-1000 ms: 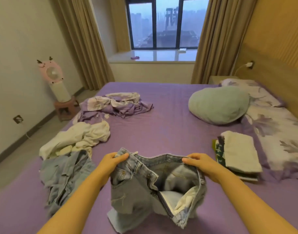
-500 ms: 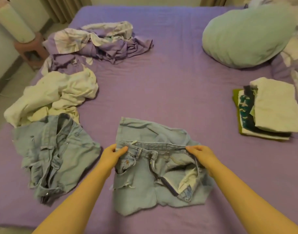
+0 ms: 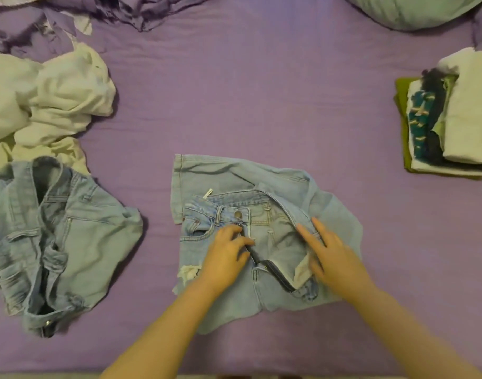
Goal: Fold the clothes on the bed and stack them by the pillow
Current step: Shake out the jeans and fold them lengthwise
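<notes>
Here the denim shorts (image 3: 261, 236) lie spread on the purple bed (image 3: 261, 91) right in front of the person, waistband on the far side and leg hems toward the near edge, so their long axis runs left to right across the body. Both hands rest on them: the left hand (image 3: 229, 253) lies with loosely bent fingers at the open fly just below the metal button, and the right hand (image 3: 327, 250) presses with straight, spread fingers on the gaping right side of the waistband. Neither seems to grip the cloth. The fly stands open and the right front is turned back, so flattening probably comes before any fold. The folded stack (image 3: 450, 119) sits well apart at the far right, nearer the right hand, below the pillow (image 3: 414, 9). A small white tag shows at the waistband, but no writing can be read. Other unfolded clothes lie at the left.
</notes>
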